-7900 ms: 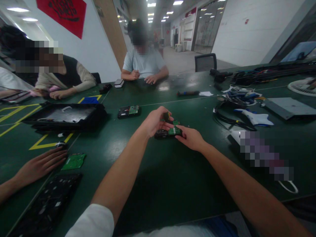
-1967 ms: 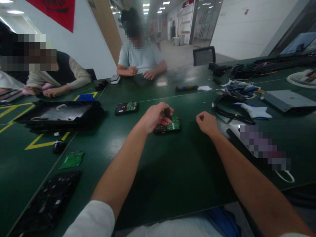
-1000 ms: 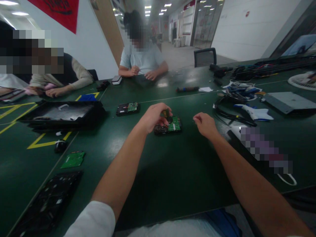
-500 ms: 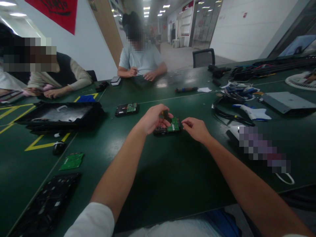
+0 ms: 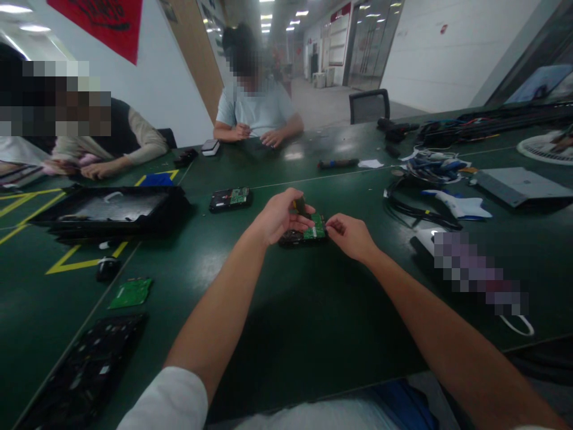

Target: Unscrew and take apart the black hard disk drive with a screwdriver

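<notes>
A hard drive with a green circuit board on its upper side lies flat on the dark green table in front of me. My left hand is over its left part, closed round the dark and yellow handle of what looks like a screwdriver. Its tip is hidden, and the lower fingers hang close over the board. At the drive's right edge, my right hand has thumb and fingers pinched together. Whether anything small is between them I cannot make out.
Another hard drive lies farther back. On the left are a black tray, a mouse, a loose green circuit board and a black panel. Cables and a grey metal box lie right. Two people sit opposite.
My right hand has shifted slightly left, its fingertips now against the drive's right edge. The left hand and the screwdriver handle have moved only a little to the right.
</notes>
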`<act>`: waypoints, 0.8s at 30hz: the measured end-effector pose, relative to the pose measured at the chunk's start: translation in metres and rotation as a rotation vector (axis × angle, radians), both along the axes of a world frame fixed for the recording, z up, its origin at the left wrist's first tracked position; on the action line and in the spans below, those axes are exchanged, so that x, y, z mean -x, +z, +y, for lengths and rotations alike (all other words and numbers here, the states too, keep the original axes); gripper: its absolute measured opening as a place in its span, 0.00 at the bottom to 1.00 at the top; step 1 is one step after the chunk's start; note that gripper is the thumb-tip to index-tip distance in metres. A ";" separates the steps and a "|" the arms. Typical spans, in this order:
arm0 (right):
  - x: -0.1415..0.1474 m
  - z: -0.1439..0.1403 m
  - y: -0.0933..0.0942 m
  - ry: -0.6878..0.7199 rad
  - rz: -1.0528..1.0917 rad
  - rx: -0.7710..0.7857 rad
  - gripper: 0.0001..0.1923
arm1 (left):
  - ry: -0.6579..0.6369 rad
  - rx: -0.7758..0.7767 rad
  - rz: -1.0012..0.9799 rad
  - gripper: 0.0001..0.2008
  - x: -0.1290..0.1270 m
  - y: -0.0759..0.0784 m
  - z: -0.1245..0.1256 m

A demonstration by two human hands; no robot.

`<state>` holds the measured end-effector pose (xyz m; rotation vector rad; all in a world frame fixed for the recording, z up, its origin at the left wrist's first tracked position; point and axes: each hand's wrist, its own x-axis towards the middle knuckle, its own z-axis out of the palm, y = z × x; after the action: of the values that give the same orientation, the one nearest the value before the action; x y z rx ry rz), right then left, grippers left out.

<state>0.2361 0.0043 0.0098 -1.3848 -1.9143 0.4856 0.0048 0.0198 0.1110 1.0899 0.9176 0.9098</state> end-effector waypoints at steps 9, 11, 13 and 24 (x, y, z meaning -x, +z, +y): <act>0.008 0.006 -0.009 0.113 -0.072 -0.105 0.04 | 0.051 -0.095 0.110 0.12 0.002 -0.003 0.006; 0.008 0.008 -0.013 0.118 -0.069 -0.110 0.04 | 0.063 -0.079 0.093 0.11 0.000 -0.004 0.006; 0.008 0.009 -0.018 0.104 -0.053 -0.115 0.03 | 0.067 -0.065 0.079 0.12 -0.001 -0.005 0.006; 0.004 0.012 -0.022 0.105 -0.032 -0.101 0.03 | 0.060 -0.210 0.182 0.14 0.001 -0.001 0.003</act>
<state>0.2316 0.0160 -0.0125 -1.2388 -2.0168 0.4134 0.0042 0.0227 0.1101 1.3486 1.0252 0.9840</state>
